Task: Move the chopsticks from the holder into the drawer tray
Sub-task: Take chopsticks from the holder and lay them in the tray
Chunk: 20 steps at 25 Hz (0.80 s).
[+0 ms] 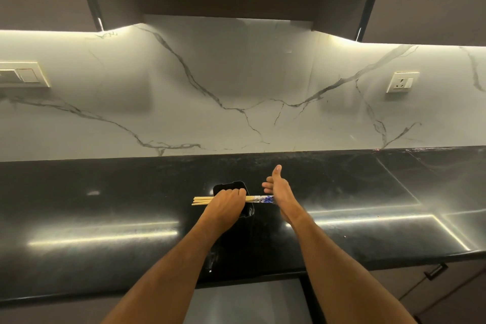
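Two bare forearms reaching over a glossy black countertop [105, 218], midway along it, between front edge and marble backsplash [236, 87]. Left hand [226, 205] curled tight around one bundle of chopsticks [202, 200], held level above one black holder [231, 187]. About three or four pale wooden tips sticking out left of the fist; exact count unclear. Blue-and-white patterned ends reaching right, touching the right hand [278, 192]. Right hand spread, fingers straight, thumb up, holding nothing. Two wall fittings: one switch plate [23, 74] far left, one socket [402, 82] right. Grey drawer front [249, 300] below the front edge.
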Available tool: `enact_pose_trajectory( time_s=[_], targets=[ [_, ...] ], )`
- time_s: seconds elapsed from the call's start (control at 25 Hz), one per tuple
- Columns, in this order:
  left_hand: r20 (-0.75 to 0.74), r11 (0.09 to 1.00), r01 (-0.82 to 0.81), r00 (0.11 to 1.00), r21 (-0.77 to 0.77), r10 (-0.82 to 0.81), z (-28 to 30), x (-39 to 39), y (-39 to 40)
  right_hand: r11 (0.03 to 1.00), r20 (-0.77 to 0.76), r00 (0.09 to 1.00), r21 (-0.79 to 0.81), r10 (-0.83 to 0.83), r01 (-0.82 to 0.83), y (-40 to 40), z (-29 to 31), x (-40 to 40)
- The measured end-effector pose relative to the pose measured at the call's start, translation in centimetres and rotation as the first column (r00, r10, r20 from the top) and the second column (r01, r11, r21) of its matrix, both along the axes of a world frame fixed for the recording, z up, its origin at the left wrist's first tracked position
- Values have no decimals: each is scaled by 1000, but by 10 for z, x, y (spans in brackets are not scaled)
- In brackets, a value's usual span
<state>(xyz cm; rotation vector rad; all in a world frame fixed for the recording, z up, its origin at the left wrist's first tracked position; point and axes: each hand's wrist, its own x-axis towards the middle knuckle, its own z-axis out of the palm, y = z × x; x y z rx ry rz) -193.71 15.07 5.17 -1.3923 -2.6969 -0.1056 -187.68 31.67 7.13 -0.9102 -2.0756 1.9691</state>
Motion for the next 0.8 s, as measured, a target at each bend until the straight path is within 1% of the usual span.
enact_pose_trajectory(
  time_s=[0.08,0.2,0.28,0.32,0.36,0.4,0.44,0.48,0.52,0.56,0.6,0.64,0.68,0.72,0.8],
  targets=[
    [8,1000,10,1000,2,-10,-1,3,5,1000,-9,1000,10,29,-29,-5,-1,0],
    [4,1000,5,1000,-10,-5,0,6,6,1000,-10,1000,0,22,-22,-8,-2,2],
    [-10,1000,-6,1000,-24,6,0,8,7,999,11,999,33,42,-43,-9,-6,4],
    [-16,999,-11,1000,-32,10,-1,9,8,995,16,998,82,60,-61,-10,-8,7],
    [-14,999,-15,1000,-38,14,-2,10,8,982,5,997,170,83,-83,-10,-9,10],
    [-11,999,-18,1000,-42,18,-2,11,8,945,-21,992,308,123,-111,-9,-10,14],
    [-15,999,-21,1000,-45,21,-2,13,7,869,-49,980,474,190,-145,-7,-10,19],
    [-25,999,-24,999,-46,23,-2,13,8,750,-42,957,631,285,-196,-5,-9,25],
    [-34,998,-26,999,-52,24,-2,14,9,601,20,920,752,392,-272,-3,-7,29],
    [-42,998,-27,999,-60,25,-2,15,10,445,129,867,816,480,-368,-2,-5,33],
    [-54,997,-29,998,-69,25,-1,18,12,306,257,808,831,530,-465,-1,-2,37],
    [-72,996,-26,997,-80,21,0,21,14,203,365,766,822,528,-532,0,-1,41],
    [-91,995,-19,996,-93,10,2,25,16,132,429,757,823,492,-552,1,-1,44],
    [-106,995,-9,994,-104,-2,3,28,18,75,457,774,840,439,-538,1,-1,47],
    [-123,994,3,992,-106,-17,5,36,22,-24,465,813,872,352,-489,-2,-1,53]
  ],
)
